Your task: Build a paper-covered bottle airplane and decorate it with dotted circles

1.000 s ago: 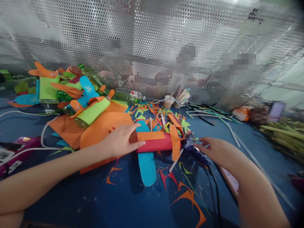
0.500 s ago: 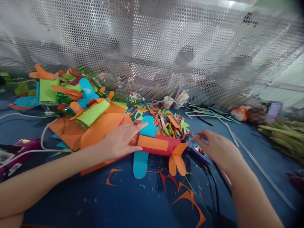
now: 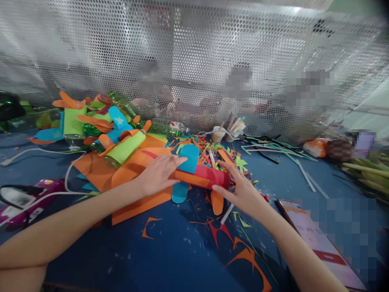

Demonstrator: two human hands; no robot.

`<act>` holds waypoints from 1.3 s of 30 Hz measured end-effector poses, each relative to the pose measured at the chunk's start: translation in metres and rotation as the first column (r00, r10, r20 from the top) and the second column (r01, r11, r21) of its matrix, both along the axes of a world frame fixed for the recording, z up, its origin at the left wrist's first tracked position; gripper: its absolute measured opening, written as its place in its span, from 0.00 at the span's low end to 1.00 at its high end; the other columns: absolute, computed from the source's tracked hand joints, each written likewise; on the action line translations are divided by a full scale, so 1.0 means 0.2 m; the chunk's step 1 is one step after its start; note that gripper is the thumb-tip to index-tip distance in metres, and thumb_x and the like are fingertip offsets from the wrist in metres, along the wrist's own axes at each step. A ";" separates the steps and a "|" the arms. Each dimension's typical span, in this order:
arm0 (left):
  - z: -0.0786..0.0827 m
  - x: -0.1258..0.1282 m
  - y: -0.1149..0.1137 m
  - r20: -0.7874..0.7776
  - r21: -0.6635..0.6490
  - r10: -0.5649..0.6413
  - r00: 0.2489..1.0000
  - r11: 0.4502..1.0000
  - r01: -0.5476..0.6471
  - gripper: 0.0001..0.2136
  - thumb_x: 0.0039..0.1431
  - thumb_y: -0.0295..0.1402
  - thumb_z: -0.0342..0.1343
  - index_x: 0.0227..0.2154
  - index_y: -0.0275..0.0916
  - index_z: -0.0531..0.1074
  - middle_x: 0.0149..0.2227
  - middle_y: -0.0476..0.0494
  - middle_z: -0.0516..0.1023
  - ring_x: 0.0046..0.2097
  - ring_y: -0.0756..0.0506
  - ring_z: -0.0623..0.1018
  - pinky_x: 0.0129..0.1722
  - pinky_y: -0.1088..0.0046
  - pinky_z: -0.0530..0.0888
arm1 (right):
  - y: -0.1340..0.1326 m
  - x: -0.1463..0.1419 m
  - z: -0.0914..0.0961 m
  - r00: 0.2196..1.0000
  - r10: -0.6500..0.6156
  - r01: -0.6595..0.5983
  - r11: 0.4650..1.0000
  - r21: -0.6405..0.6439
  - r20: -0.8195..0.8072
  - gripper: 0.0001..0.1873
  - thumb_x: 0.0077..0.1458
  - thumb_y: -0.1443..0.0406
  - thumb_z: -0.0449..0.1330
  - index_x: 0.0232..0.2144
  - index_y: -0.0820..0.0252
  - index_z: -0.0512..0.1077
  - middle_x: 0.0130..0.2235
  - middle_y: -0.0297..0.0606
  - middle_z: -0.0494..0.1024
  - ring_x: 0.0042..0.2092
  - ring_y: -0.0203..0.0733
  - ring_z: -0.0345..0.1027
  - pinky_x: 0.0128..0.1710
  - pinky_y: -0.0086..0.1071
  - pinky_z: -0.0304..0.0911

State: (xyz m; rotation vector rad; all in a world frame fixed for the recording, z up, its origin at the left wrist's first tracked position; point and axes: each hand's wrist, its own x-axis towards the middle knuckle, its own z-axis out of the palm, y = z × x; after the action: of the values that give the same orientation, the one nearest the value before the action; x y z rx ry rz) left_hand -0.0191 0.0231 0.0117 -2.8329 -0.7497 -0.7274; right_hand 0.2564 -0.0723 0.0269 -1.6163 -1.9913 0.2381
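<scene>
A toy plane (image 3: 212, 175) with a red paper-wrapped body, an orange strip and blue wings lies crosswise over the table between my hands. My left hand (image 3: 158, 174) grips its left end beside the wings, thumb below and fingers above. My right hand (image 3: 240, 188) curls around the right end, where an orange tail piece (image 3: 216, 202) hangs down; the rest of the tail is hidden by the hand. Just under my right hand a short white stick (image 3: 227, 214) shows. Orange paper sheets (image 3: 127, 202) lie below my left forearm.
Finished-looking paper-wrapped bottles (image 3: 126, 148) pile up at the left, near a purple power strip (image 3: 39, 198). Paper scraps (image 3: 251, 253) litter the table. A phone (image 3: 322, 243) lies right of my right forearm. Cups of markers (image 3: 235, 129) stand before a perforated metal screen (image 3: 194, 52).
My right hand has moved left from beside a dark blue tool onto the plane's tail end. The plane has rolled slightly, and the tool no longer shows.
</scene>
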 end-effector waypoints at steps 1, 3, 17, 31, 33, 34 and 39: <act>0.00 0.00 0.00 -0.007 -0.030 0.011 1.000 0.999 -0.011 0.28 0.60 0.40 0.54 0.60 0.39 0.51 0.52 0.37 0.66 0.56 0.39 0.66 0.54 0.60 0.65 | 0.00 -0.02 0.00 1.000 0.006 -0.006 1.000 0.009 0.013 0.34 0.53 0.51 0.57 0.60 0.51 0.54 0.59 0.44 0.63 0.60 0.52 0.56 0.56 0.49 0.57; 0.00 0.01 -0.01 -0.021 -0.088 0.028 0.999 0.996 -0.030 0.29 0.58 0.38 0.56 0.59 0.41 0.52 0.52 0.37 0.66 0.56 0.37 0.65 0.53 0.58 0.66 | -0.01 -0.06 -0.01 0.999 0.023 -0.024 0.999 0.032 0.045 0.34 0.52 0.52 0.58 0.59 0.51 0.56 0.58 0.44 0.64 0.60 0.52 0.56 0.57 0.48 0.56; 0.00 0.03 -0.02 0.018 -0.270 0.027 0.999 0.963 -0.021 0.28 0.60 0.43 0.53 0.59 0.44 0.50 0.57 0.38 0.64 0.59 0.38 0.64 0.55 0.58 0.66 | -0.05 0.28 0.12 0.844 -0.379 0.455 0.881 -0.133 0.380 0.19 0.58 0.54 0.48 0.41 0.59 0.70 0.35 0.43 0.80 0.37 0.51 0.74 0.37 0.40 0.65; -0.08 0.04 0.02 0.125 -0.055 0.211 0.969 0.977 -0.206 0.20 0.64 0.44 0.45 0.53 0.36 0.56 0.47 0.34 0.71 0.48 0.38 0.74 0.43 0.60 0.74 | -0.06 0.32 0.03 0.760 -0.164 0.444 0.837 -0.319 0.629 0.12 0.48 0.68 0.62 0.37 0.64 0.69 0.34 0.48 0.78 0.38 0.51 0.74 0.34 0.35 0.62; -0.09 0.05 0.02 0.141 -0.068 0.215 0.966 0.976 -0.207 0.20 0.63 0.42 0.46 0.53 0.35 0.56 0.48 0.34 0.71 0.48 0.38 0.74 0.43 0.60 0.74 | -0.06 0.28 0.04 0.749 -0.173 0.455 0.836 -0.307 0.639 0.05 0.51 0.68 0.59 0.33 0.64 0.70 0.34 0.50 0.77 0.40 0.52 0.73 0.37 0.36 0.62; -0.08 0.05 0.02 0.153 -0.076 0.215 0.965 0.976 -0.205 0.20 0.62 0.40 0.47 0.53 0.35 0.55 0.49 0.34 0.70 0.48 0.38 0.74 0.43 0.61 0.74 | -0.07 0.26 0.05 0.744 -0.191 0.466 0.835 -0.293 0.640 0.05 0.53 0.67 0.57 0.32 0.64 0.70 0.35 0.52 0.76 0.41 0.54 0.72 0.37 0.37 0.63; -0.08 0.05 0.00 0.197 -0.068 0.192 0.961 0.981 -0.182 0.20 0.60 0.37 0.48 0.53 0.36 0.56 0.49 0.34 0.69 0.49 0.39 0.73 0.45 0.59 0.73 | -0.06 0.15 0.09 0.739 -0.524 0.570 0.822 0.022 0.423 0.14 0.59 0.59 0.50 0.40 0.66 0.65 0.39 0.56 0.71 0.42 0.56 0.70 0.36 0.40 0.63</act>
State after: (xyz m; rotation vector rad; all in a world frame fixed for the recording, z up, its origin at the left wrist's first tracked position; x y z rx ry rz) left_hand -0.0093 0.0237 -0.0038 -2.7073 -1.0633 -0.9891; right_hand 0.2865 -0.0850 0.0441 -2.4066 -1.6817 -0.2528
